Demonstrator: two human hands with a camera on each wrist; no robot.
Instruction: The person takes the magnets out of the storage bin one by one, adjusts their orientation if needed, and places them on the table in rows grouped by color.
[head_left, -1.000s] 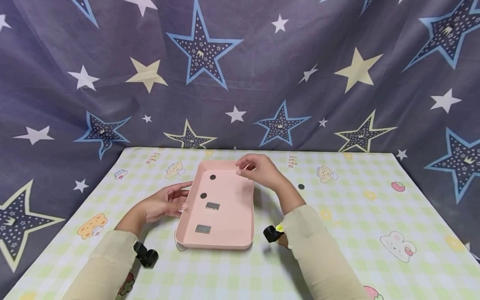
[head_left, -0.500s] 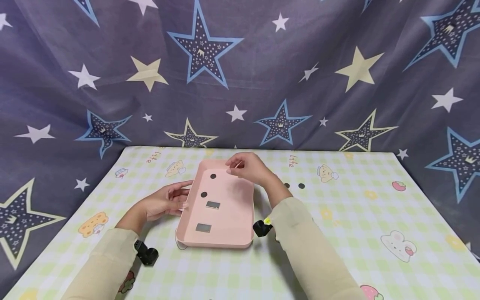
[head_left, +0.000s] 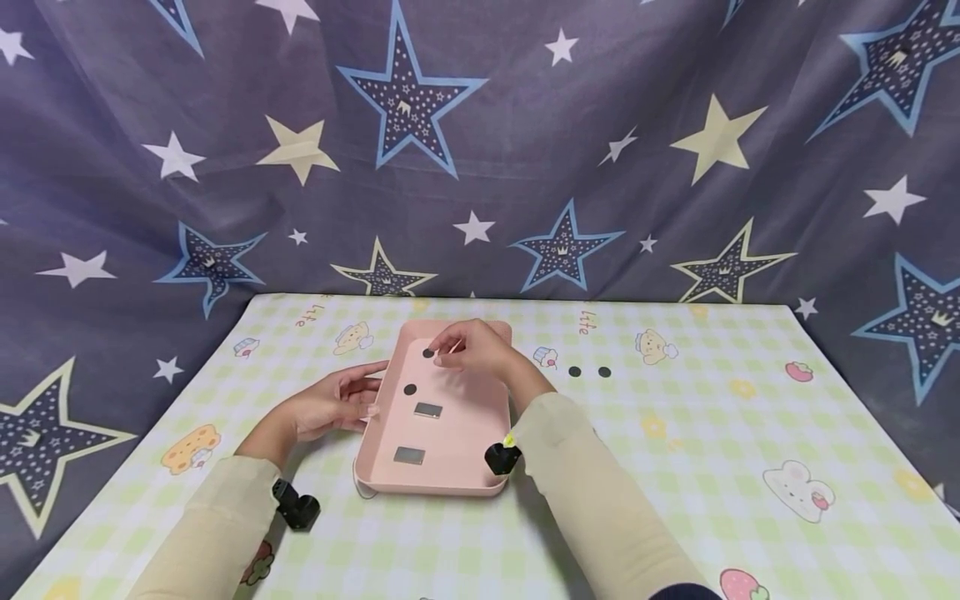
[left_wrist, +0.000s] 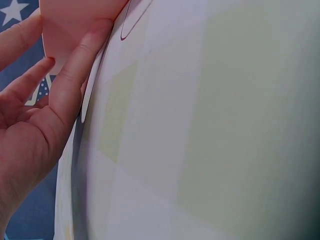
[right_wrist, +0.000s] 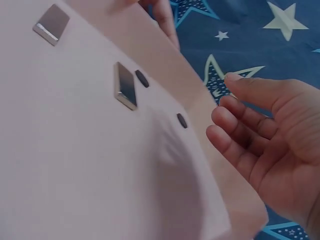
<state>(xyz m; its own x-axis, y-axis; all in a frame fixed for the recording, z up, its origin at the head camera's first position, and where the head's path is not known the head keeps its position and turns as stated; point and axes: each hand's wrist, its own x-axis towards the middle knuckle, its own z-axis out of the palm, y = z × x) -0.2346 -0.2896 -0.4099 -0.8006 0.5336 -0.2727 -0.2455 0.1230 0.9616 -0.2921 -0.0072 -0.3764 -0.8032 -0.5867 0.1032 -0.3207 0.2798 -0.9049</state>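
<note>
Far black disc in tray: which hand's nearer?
Right: the right hand hangs close by the black disc, above the tray; the left hand is farther, at the tray's left side.

Your pink rectangular tray (head_left: 465, 446) lies on the green-and-white checked table (head_left: 720, 467), before the dark star-patterned fabric curtain (head_left: 660, 75). In the tray's left half run, far to near, a round black disc (head_left: 428, 353), a second disc (head_left: 409, 389), a shiny grey rectangular block (head_left: 428, 410) and another block (head_left: 408, 455). Your left grip (head_left: 330, 407) touches the tray's left wall; your right grip (head_left: 476, 350) is over its far end — near the first disc. Right of the tray — an inner disc (head_left: 574, 372) and an outer disc (head_left: 604, 372), side by side.
</note>
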